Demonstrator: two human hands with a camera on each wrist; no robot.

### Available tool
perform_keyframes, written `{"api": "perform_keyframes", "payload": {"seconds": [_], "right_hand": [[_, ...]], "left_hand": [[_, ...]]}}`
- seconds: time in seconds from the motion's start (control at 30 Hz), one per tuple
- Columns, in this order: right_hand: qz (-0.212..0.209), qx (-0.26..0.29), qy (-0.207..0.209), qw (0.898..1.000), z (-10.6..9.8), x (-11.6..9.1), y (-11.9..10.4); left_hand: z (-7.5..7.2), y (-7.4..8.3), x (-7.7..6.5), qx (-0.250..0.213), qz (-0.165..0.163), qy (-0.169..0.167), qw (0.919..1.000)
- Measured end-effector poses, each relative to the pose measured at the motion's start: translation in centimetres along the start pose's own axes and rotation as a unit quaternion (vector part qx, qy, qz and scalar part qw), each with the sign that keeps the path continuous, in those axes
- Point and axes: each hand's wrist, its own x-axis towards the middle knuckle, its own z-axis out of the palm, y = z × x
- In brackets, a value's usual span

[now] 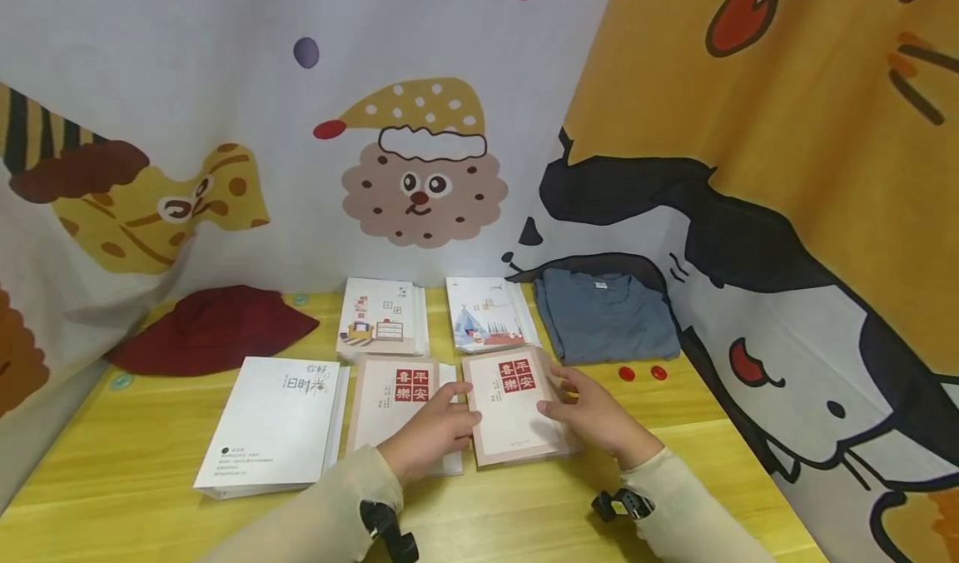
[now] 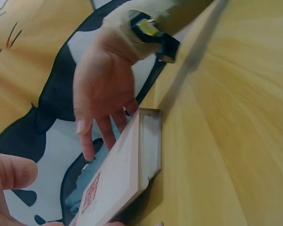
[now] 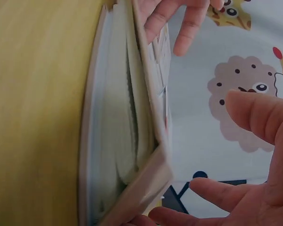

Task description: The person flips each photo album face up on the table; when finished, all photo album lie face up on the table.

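Observation:
A cream book with a red four-character print (image 1: 515,434) lies flat at the front middle. My left hand (image 1: 433,431) touches its left edge, fingers extended and thumb apart. By its right edge is my right hand (image 1: 603,417), fingers spread and thumb near the cover. The left wrist view shows that right hand (image 2: 108,84) with straight fingers behind the book (image 2: 125,165). From the right wrist, the book's pages (image 3: 115,103) show between slightly parted covers. A similar cream book (image 1: 375,405) lies to the left, partly behind my left hand.
A thick white book (image 1: 273,421) lies at left. Behind stand two illustrated white books (image 1: 378,317), (image 1: 487,313) side by side. A dark red hat (image 1: 217,330) is at back left, a folded blue-grey shirt (image 1: 607,317) at back right. Red discs (image 1: 627,374) lie before the shirt; a printed curtain (image 1: 247,13) hangs behind.

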Motion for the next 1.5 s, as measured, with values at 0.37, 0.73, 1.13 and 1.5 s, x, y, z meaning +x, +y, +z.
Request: {"api": "perform_keyframes", "payload": {"seconds": [0.37,0.73,1.13,1.5], "right_hand": [[0.039,-0.011,0.011,0.999,0.6,0.6,0.0],[0.050,-0.013,0.011,0.999,0.6,0.6,0.0],[0.039,-0.014,0.009,0.999,0.4,0.5,0.3],[-0.011,0.014,-0.022,1.000,0.3,0.3,0.1]], "left_hand": [[1.1,-0.3,1.6,-0.064,-0.036,0.028,0.9969],[2.0,-0.3,2.5,-0.076,-0.023,0.024,0.9966],[1.9,-0.4,2.7,-0.068,-0.020,0.030,0.9970],[1.3,0.1,2.5,-0.028,0.026,-0.011,0.9992]]}}
